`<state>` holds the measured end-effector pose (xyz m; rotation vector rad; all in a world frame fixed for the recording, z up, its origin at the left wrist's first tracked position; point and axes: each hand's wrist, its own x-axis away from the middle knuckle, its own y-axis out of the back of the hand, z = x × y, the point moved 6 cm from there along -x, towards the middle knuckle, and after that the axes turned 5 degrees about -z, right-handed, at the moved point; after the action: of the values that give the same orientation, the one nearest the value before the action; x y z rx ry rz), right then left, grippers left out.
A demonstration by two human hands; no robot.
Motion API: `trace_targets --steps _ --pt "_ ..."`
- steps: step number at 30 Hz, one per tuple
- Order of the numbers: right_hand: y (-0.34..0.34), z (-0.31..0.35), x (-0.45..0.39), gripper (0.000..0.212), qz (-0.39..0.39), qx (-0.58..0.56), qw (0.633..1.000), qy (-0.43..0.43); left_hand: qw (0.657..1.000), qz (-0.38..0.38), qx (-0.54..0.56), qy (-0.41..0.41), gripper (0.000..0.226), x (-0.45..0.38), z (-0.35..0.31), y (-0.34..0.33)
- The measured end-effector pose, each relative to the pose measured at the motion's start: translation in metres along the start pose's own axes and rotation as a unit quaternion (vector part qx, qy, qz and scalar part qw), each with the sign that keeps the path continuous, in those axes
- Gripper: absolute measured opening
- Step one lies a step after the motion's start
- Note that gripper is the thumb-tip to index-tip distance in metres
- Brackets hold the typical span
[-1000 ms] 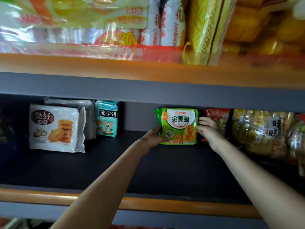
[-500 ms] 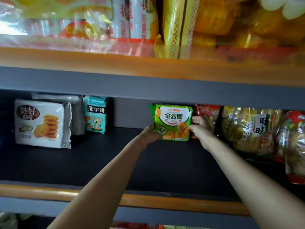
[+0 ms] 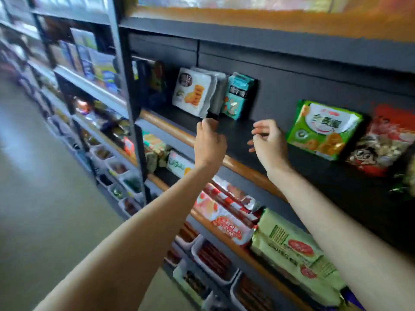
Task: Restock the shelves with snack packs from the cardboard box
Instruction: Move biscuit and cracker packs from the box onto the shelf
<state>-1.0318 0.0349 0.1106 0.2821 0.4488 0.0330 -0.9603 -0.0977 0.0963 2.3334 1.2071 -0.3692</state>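
Note:
A green snack pack [image 3: 323,129] stands upright at the back of the dark shelf [image 3: 314,176], next to a red pack [image 3: 386,140]. My right hand [image 3: 269,142] hovers just left of the green pack, apart from it, fingers loosely curled and holding nothing. My left hand [image 3: 210,142] is above the shelf's wooden front edge, fingers curled, nothing in it. A white cookie pack [image 3: 193,94] and a teal pack [image 3: 237,96] stand further left on the same shelf. The cardboard box is out of view.
Lower shelves hold pale green packs [image 3: 296,257], red-and-white packs [image 3: 224,216] and white trays [image 3: 211,261] of snacks. A dark upright post [image 3: 132,108] separates the neighbouring shelf unit. The aisle floor [image 3: 45,198] lies to the left.
Both hands have let go of the green pack and drawn back left toward the shelf's front edge. The view has swung left and down, now showing the aisle and lower shelves.

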Motion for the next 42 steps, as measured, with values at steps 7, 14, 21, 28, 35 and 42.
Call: trace_targets --steps 7,14,21,28,35,42 --pt "-0.208 0.008 0.221 0.015 0.561 0.164 0.809 0.056 0.908 0.066 -0.286 0.299 0.045 0.14 0.205 0.239" --pt "-0.313 0.063 0.463 0.028 0.716 0.176 0.672 0.068 0.815 -0.004 -0.351 0.462 0.018 0.341 0.269 0.47" --pt "-0.344 0.094 0.67 0.026 0.791 0.194 0.567 0.119 0.768 0.026 -0.366 0.525 0.023 0.467 0.307 0.609" --pt "-0.396 0.14 0.747 0.057 0.688 0.124 0.705 0.115 0.754 0.015 -0.366 0.546 0.046 0.506 0.326 0.685" --pt "-0.429 0.13 0.774 0.043 0.582 0.153 0.797 -0.059 0.81 0.0 -0.384 0.443 0.051 0.488 0.313 0.695" --pt "-0.399 0.16 0.713 0.015 0.591 0.091 0.801 0.001 0.892 -0.07 -0.312 0.318 0.05 0.407 0.277 0.678"
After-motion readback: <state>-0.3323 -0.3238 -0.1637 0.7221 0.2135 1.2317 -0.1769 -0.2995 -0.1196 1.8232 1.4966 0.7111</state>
